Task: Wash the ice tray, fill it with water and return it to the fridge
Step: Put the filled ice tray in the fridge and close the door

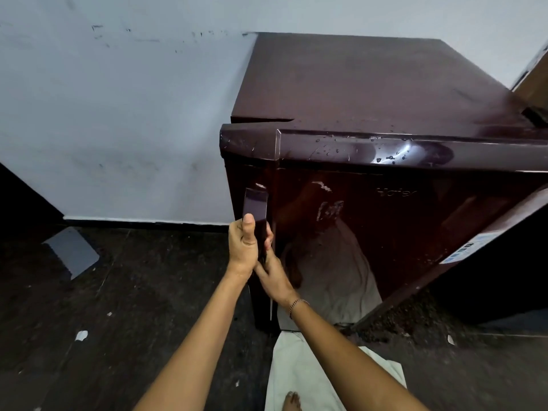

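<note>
A small dark maroon fridge stands against the pale wall, with water drops on its glossy top edge. Its door looks shut or nearly shut. A vertical handle runs down the door's left edge. My left hand is wrapped around the handle's lower part, thumb pointing up. My right hand grips the same handle just below and behind the left one, and a thin bracelet is on that wrist. No ice tray is visible.
The floor is dark with small white scraps on it. A grey flat piece lies at the left by the wall. A wooden door edge rises at the right. My bare foot and pale garment show below.
</note>
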Motion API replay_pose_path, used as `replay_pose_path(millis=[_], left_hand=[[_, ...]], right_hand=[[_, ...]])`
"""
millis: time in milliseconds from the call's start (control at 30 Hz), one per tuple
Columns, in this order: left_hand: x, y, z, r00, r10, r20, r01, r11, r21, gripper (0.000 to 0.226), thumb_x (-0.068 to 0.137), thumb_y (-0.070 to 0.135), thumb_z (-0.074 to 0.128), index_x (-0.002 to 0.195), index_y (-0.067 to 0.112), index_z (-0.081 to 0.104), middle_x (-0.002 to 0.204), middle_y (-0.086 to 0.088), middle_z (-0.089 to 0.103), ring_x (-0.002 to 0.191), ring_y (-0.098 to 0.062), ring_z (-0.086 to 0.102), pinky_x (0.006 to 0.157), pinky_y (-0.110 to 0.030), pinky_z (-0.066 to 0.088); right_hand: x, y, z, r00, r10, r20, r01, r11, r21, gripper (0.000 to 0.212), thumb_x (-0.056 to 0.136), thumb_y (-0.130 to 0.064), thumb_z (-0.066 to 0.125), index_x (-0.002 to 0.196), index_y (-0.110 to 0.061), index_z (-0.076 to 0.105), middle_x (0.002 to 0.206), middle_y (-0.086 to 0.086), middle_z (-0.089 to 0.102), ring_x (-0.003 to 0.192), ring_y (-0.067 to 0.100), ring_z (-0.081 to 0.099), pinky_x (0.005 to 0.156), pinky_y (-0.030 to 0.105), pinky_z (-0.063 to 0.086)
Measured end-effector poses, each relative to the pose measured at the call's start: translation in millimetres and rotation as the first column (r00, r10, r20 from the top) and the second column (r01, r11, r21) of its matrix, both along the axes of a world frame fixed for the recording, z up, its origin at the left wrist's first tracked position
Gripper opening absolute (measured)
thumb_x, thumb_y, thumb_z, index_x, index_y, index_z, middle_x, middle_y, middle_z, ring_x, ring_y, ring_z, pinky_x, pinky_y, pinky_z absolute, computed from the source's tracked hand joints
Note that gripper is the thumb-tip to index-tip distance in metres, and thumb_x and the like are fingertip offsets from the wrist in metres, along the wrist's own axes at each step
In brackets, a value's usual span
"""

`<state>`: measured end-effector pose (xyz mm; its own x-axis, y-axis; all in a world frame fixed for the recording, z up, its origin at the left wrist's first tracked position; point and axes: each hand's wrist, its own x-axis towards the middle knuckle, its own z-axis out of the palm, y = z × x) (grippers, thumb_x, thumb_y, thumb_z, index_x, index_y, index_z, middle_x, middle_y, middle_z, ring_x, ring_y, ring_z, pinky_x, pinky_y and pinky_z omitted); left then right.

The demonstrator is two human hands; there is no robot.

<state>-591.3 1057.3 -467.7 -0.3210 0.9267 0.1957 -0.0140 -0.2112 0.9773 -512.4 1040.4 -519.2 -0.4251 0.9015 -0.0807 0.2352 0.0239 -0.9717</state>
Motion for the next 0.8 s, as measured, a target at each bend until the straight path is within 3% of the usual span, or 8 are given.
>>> replay_pose_path(millis=[100,167,300,400,500,567,667,800], left_hand=[[-4,2,-5,0.999,0.021,-0.036,-0.022,0.999,-0.028,0.099,0.061,0.093,0.031,0.050,-0.003,0.050,0.043,-0.013,0.051,0.042,-0.029,0.050,0.051,-0.036,0.048],[-3,0,-2,0.999,0.006,-0.034,-0.007,1.000,-0.029,0.090,0.060,0.093,0.032,0.052,0.006,0.051,0.042,0.001,0.054,0.042,-0.011,0.053,0.052,-0.025,0.047],[-1,-8,2,1.000,-0.019,0.010,0.019,1.000,-0.019,0.087,0.060,0.091,0.037,0.065,0.007,0.058,0.049,0.003,0.060,0.049,-0.004,0.058,0.057,-0.015,0.049],[-1,-15,3,1.000,-0.015,0.019,0.016,0.998,-0.058,0.081,0.059,0.091,0.040,0.073,0.014,0.061,0.054,0.004,0.063,0.055,-0.008,0.062,0.061,-0.021,0.053],[0,-21,5,1.000,0.025,-0.016,-0.026,0.996,-0.081,0.077,0.064,0.088,0.039,0.081,0.016,0.061,0.060,0.004,0.066,0.062,-0.006,0.065,0.067,-0.020,0.054],[3,-28,6,0.997,0.040,-0.069,-0.046,0.995,-0.087,0.065,0.077,0.075,0.035,0.088,0.016,0.061,0.067,0.005,0.067,0.069,-0.002,0.065,0.074,-0.021,0.052],[8,-39,9,0.984,0.075,-0.161,-0.093,0.990,-0.105,0.053,0.090,0.052,0.031,0.103,0.009,0.060,0.084,0.005,0.067,0.079,0.006,0.063,0.080,-0.021,0.046],[8,-52,3,0.954,0.134,-0.268,-0.168,0.980,-0.107,0.039,0.100,0.029,0.038,0.130,0.008,0.050,0.123,-0.008,0.062,0.115,-0.013,0.057,0.100,-0.030,0.045]], right_hand=[[2,2,1,1.000,0.003,0.010,-0.003,1.000,0.000,0.073,0.097,-0.001,0.043,0.132,-0.046,-0.002,0.138,-0.037,0.007,0.124,-0.030,0.010,0.105,-0.001,0.012],[3,2,1,1.000,0.011,0.005,-0.011,1.000,-0.009,0.071,0.098,-0.003,0.043,0.131,-0.045,-0.003,0.134,-0.037,0.009,0.119,-0.034,0.011,0.102,-0.004,0.012],[1,-3,4,1.000,0.011,-0.004,-0.011,0.998,-0.060,0.067,0.099,-0.012,0.044,0.144,-0.034,0.000,0.148,-0.019,0.011,0.137,-0.006,0.011,0.113,0.012,0.013],[1,-9,11,1.000,-0.001,0.021,0.002,0.998,-0.056,0.067,0.100,-0.017,0.043,0.151,-0.020,0.000,0.146,-0.020,0.009,0.135,-0.005,0.009,0.108,0.004,0.013],[2,-14,15,0.998,-0.021,0.054,0.024,0.998,-0.063,0.059,0.100,-0.029,0.041,0.150,-0.016,0.013,0.152,-0.001,0.028,0.140,0.013,0.027,0.114,0.025,0.025],[4,-19,17,0.996,-0.044,0.077,0.051,0.995,-0.088,0.051,0.101,-0.037,0.035,0.146,-0.015,0.026,0.146,0.005,0.039,0.136,0.018,0.037,0.111,0.028,0.029],[9,-30,21,0.995,-0.086,0.057,0.094,0.986,-0.136,0.057,0.100,-0.049,0.024,0.147,-0.018,0.030,0.149,0.004,0.037,0.139,0.018,0.033,0.115,0.031,0.025],[18,-44,27,0.991,-0.130,0.024,0.132,0.975,-0.177,0.055,0.101,-0.047,0.021,0.148,-0.019,0.027,0.154,0.000,0.029,0.142,0.014,0.025,0.113,0.024,0.019]])
